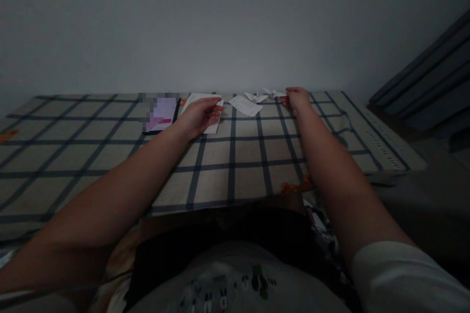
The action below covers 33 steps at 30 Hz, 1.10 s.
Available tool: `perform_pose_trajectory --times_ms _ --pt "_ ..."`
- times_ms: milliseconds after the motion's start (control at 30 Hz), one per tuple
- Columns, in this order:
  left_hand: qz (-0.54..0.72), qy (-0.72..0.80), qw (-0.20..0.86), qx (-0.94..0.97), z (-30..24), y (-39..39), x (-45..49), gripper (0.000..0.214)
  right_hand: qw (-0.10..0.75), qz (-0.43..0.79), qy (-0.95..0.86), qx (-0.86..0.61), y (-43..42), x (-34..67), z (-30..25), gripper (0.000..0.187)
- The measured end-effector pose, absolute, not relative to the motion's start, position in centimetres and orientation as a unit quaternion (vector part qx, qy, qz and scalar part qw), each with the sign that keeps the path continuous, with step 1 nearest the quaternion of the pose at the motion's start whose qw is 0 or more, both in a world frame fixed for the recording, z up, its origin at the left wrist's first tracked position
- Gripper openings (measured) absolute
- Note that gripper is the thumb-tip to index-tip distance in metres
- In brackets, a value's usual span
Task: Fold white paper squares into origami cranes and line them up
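Note:
My left hand [202, 115] hovers over or rests on a white paper pad [212, 129], its fingers loosely curled and apart, with nothing visible in them. At the back of the table, my right hand [299, 100] has its fingertips closed at the wing of a small folded paper crane [272, 93]. Beside that one sits a second paper crane [256, 98], just behind a loose sheet of paper [245, 106] with faint print. Part of the pad is hidden under my left hand.
A tablet or phone with a lit purple screen [164, 112], partly blurred out, lies left of the pad. A checked tablecloth [246, 146] covers the table, which meets a plain wall [235, 24]. Dark curtain folds [426, 58] hang at the right.

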<state>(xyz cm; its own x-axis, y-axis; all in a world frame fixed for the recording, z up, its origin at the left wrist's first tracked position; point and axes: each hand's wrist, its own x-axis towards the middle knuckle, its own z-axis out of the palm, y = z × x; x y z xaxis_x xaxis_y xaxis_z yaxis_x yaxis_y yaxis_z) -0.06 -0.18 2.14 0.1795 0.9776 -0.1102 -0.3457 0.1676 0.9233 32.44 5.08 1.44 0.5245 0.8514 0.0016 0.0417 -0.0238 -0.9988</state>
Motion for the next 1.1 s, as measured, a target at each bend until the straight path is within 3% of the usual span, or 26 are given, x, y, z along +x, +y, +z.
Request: perform_pose_trajectory --times_ms 133,300,533,700,967,1033,1100 --pt "0.504 0.394 0.654 0.405 2.0 -0.1 -0.1 0.006 0.588 0.278 -0.388 -0.653 5.4 32.3 0.6 0.019" --pt "0.505 0.409 0.646 0.401 2.2 -0.2 0.2 0.005 0.492 0.158 -0.466 -0.719 6.7 33.5 -0.6 0.035" --pt "0.524 0.394 0.634 0.41 1.7 0.3 -0.1 0.008 0.444 0.044 -0.494 -0.746 7.5 34.3 -0.9 0.03" --pt "0.549 0.383 0.618 0.413 1.5 0.5 -0.3 0.011 0.472 0.024 -0.487 -0.734 7.2 34.5 -0.9 0.029" --pt "0.634 0.41 0.493 0.432 1.0 1.7 -1.0 0.016 0.632 -0.07 -0.52 -0.571 6.8 32.9 1.3 0.028" --pt "0.656 0.408 0.47 0.427 0.7 2.3 -1.5 0.017 0.637 -0.067 -0.568 -0.517 5.9 30.5 2.9 0.03" --pt "0.68 0.41 0.434 0.426 0.6 2.9 -1.9 0.017 0.579 -0.037 -0.665 -0.471 4.2 27.0 4.4 0.031"
